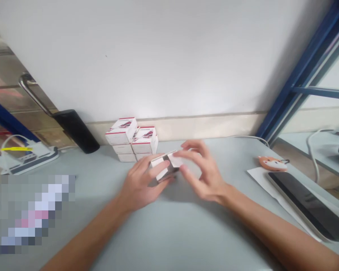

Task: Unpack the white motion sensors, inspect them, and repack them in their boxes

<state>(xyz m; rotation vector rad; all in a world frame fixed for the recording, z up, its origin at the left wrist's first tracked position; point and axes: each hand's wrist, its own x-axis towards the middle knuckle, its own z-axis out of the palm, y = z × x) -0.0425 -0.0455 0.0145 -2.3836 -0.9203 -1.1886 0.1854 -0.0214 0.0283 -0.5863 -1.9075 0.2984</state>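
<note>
Near the middle of the table, my left hand (141, 182) is closed around a small white cardboard box (161, 170). Its fingers lie over the top and the thumb is underneath. The box is tilted, and a dark patch shows between its white parts. At its right end, a white flap (176, 160) sits between the index finger and thumb of my right hand (203, 171), whose other fingers are curled and raised. Blur hides the exact contact there and whatever is inside the box. Behind my left hand, several similar white boxes (120, 137) with dark red trim are stacked against the wall.
To the left are a black cylinder (77, 131), a power strip (36, 160) with plugs, and a pixelated object (35, 214). A dark-screened phone (307, 205) lies over white paper (260, 177) on the right, beside an orange animal-face case (272, 163). Blue frame bars (293, 82) rise behind.
</note>
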